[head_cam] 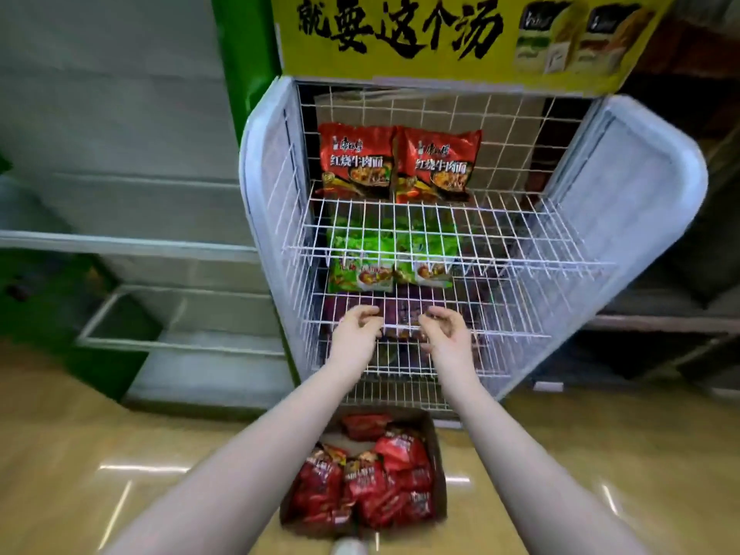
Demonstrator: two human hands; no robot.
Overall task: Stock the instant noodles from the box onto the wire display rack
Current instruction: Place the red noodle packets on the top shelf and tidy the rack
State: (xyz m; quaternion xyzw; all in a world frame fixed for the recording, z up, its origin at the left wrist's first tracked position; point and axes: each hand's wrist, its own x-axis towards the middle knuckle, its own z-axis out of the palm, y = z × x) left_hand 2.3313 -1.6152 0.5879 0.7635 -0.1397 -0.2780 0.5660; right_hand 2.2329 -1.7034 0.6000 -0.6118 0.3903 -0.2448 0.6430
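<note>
Poised with left hand [354,328] and right hand [446,328] at the front edge of the third tier of the wire display rack [520,250], fingers curled either side of a dark purple packet [404,314]; cannot tell whether gripping packet, wire or nothing. Probably calls next for dropping down and back to the box [438,470] between the forearms, long axis pointing at the rack, neither hand plainly nearer. Heaped with red instant noodles [360,486]. Blurred at the fingertips; hard to make out below the wrists.

Noodle packets [356,162] stand on the top shelf [520,238]; the box [439,466] lies before the rack [272,162].
</note>
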